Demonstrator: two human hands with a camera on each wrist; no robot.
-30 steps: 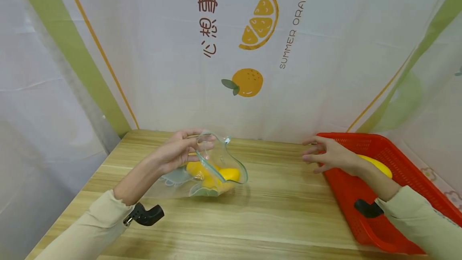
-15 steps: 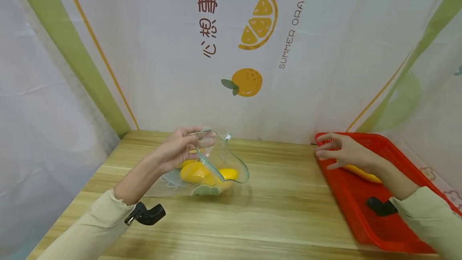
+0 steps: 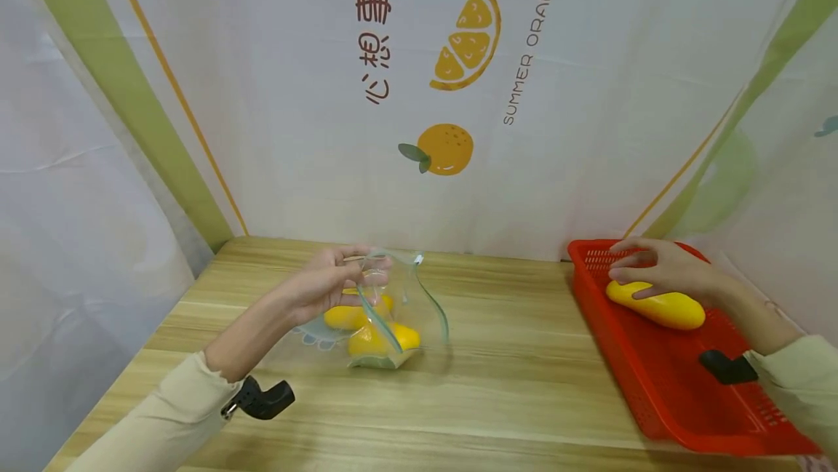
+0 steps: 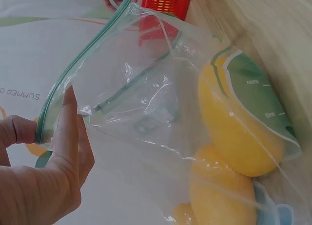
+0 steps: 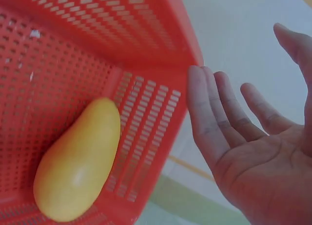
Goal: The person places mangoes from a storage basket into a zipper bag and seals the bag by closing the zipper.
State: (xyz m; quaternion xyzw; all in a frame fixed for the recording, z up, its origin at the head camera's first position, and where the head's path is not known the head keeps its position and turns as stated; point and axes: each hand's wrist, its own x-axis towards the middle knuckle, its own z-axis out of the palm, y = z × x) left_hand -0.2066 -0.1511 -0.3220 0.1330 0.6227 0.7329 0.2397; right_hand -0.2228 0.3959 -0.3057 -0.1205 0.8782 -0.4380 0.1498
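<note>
1. Left hand [image 3: 324, 286]: thumb and fingers pinch the upper edge of a clear bag [image 4: 146, 98], whose mouth stands open toward the right, with a white slider [image 3: 419, 259] at its far side.
2. Bagged fruit [image 4: 241, 127]: at least two yellow, mango-shaped pieces lie low in the bag, below and to the right of the left hand's fingers in the head view, near the green-printed panel.
3. Right hand [image 3: 674, 268]: the fingers are spread and gently bent above the far end of a red basket [image 3: 612, 363]; the right wrist view shows them apart from the fruit.
4. Single yellow fruit [image 3: 664, 308]: it lies inside the basket, toward the far end, directly beneath the right hand and well apart from the left.
5. Edges: perforated basket walls rise around the single fruit; the table's far edge runs behind bag and basket, with a printed curtain [image 3: 589, 130] just beyond.
6. Open room: a broad stretch of wood-grained table [image 3: 497, 385] separates bag from basket and continues in front of the bag; inside the basket, bare red floor extends from the fruit toward the near end.
</note>
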